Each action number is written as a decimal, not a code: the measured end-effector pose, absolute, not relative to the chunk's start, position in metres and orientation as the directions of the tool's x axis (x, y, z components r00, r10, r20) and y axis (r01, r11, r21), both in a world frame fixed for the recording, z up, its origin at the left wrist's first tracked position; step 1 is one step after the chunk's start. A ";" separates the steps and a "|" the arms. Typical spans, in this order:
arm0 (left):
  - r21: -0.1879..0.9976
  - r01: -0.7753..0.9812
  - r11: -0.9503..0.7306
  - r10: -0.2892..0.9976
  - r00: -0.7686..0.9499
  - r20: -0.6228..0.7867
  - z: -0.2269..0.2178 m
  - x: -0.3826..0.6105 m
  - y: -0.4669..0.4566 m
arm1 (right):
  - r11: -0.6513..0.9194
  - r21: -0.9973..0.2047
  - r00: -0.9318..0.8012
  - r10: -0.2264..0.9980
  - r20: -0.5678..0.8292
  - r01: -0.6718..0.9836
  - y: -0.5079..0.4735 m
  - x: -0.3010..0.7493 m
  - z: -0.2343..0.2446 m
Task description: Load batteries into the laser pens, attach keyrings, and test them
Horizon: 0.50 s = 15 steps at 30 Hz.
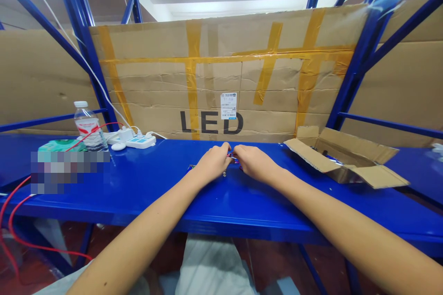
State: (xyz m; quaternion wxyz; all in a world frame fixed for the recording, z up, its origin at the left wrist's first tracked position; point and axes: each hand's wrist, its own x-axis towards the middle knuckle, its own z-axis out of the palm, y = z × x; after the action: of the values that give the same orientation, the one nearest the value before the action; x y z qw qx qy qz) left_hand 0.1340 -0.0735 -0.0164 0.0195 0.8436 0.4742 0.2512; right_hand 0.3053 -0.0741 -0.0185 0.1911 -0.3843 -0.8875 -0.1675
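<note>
My left hand (212,162) and my right hand (254,162) meet at the middle of the blue metal shelf (173,193), fingers pinched together. Between them sits a small red and blue part (232,156), held by both hands; most of it is hidden by my fingers. A tiny metal piece (224,174) lies on the shelf just below the hands, and another small part (191,166) lies left of my left hand.
An open cardboard box (349,156) lies at the right. A cardboard sheet marked LED (224,78) stands behind. At the left are a water bottle (88,126), a white power strip (134,139), a tissue pack (60,145) and red wires (20,221).
</note>
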 end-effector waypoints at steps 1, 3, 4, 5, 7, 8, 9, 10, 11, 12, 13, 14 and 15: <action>0.288 0.784 -0.550 0.810 0.416 0.413 -0.016 0.133 -0.072 | 0.659 0.100 -0.612 0.617 0.495 0.745 -0.072 0.307 -0.018; 0.333 0.768 -0.547 0.813 0.391 0.432 -0.016 0.130 -0.067 | 0.676 -0.033 -0.547 0.623 0.558 0.736 -0.067 0.313 -0.015; 0.361 0.758 -0.543 0.815 0.373 0.443 -0.016 0.128 -0.064 | 0.676 -0.108 -0.503 0.636 0.585 0.729 -0.065 0.316 -0.013; 0.388 0.749 -0.538 0.818 0.351 0.456 -0.015 0.126 -0.061 | 0.669 -0.178 -0.456 0.653 0.604 0.722 -0.062 0.320 -0.011; 0.436 0.718 -0.543 0.812 0.315 0.491 -0.014 0.121 -0.056 | 0.649 -0.294 -0.379 0.690 0.617 0.702 -0.058 0.328 -0.009; 0.460 0.693 -0.555 0.805 0.307 0.508 -0.014 0.119 -0.054 | 0.641 -0.338 -0.357 0.706 0.611 0.689 -0.056 0.331 -0.008; 0.487 0.663 -0.569 0.798 0.303 0.520 -0.013 0.118 -0.053 | 0.631 -0.380 -0.342 0.726 0.597 0.676 -0.054 0.334 -0.008; 0.516 0.629 -0.581 0.795 0.303 0.525 -0.012 0.117 -0.053 | 0.622 -0.415 -0.336 0.744 0.578 0.664 -0.053 0.335 -0.008; 0.547 0.594 -0.591 0.794 0.309 0.523 -0.012 0.117 -0.053 | 0.615 -0.446 -0.336 0.760 0.557 0.650 -0.053 0.336 -0.008; 0.575 0.559 -0.598 0.795 0.321 0.515 -0.011 0.117 -0.053 | 0.610 -0.474 -0.342 0.772 0.536 0.636 -0.053 0.335 -0.009; 0.602 0.526 -0.601 0.797 0.336 0.502 -0.011 0.118 -0.054 | 0.608 -0.495 -0.351 0.780 0.518 0.621 -0.054 0.334 -0.009; 0.627 0.495 -0.602 0.799 0.355 0.486 -0.011 0.119 -0.055 | 0.613 -0.507 -0.364 0.781 0.508 0.606 -0.056 0.331 -0.009; 0.646 0.469 -0.602 0.798 0.374 0.472 -0.011 0.120 -0.056 | 0.623 -0.511 -0.380 0.775 0.505 0.592 -0.058 0.329 -0.009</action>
State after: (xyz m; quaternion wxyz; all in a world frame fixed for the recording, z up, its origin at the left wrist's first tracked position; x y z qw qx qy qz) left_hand 0.1199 -0.0555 -0.0111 0.2077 0.8024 0.3950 0.3963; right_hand 0.3289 -0.0581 -0.0088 0.3699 -0.4159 -0.8215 0.1239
